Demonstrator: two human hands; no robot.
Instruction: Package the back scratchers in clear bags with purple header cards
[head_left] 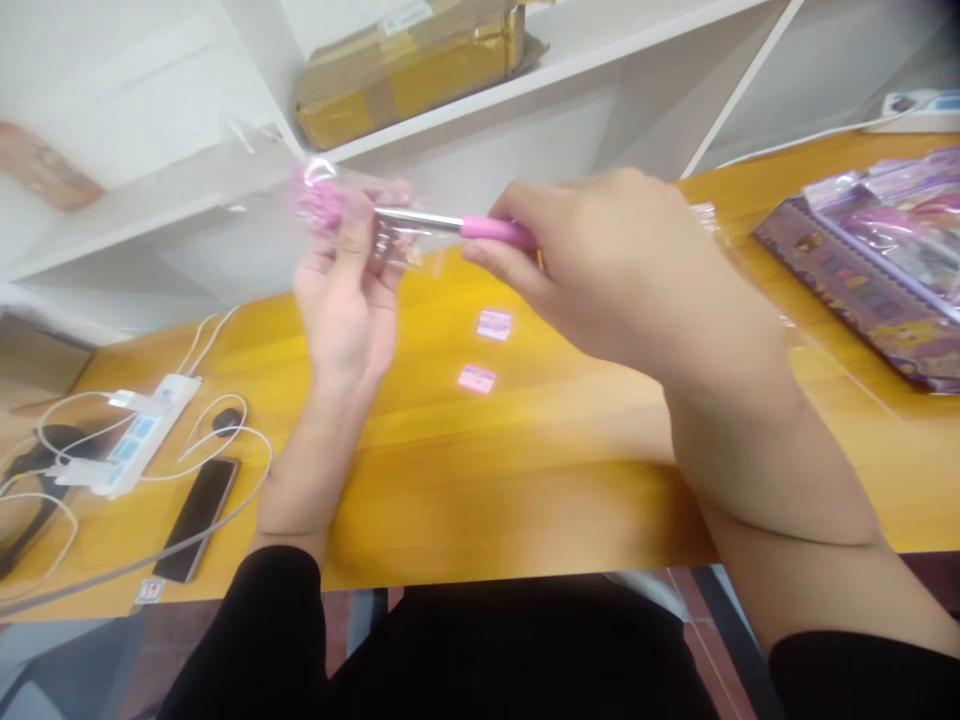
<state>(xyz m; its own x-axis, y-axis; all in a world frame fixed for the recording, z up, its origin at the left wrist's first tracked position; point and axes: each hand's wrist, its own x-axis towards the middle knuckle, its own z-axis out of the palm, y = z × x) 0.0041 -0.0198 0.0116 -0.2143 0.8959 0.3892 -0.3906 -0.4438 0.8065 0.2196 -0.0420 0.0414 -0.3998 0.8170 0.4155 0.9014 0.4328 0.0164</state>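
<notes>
My left hand (349, 300) is raised above the yellow table (525, 470), fingers closed on a small clear plastic packet (337, 200) with pink pieces inside. My right hand (607, 270) pinches a pink-handled tool with a silver metal shaft (465, 224). The shaft's tip reaches the packet beside my left fingers. The packet is blurred by motion. Two small pink labels (493, 324) (477, 378) lie on the table below the hands.
A white power strip (139, 435) with white cables and a dark phone (196, 520) lie at the left. Purple packaged sets (885, 260) sit at the right. A brown taped parcel (412, 65) rests on the white shelf behind.
</notes>
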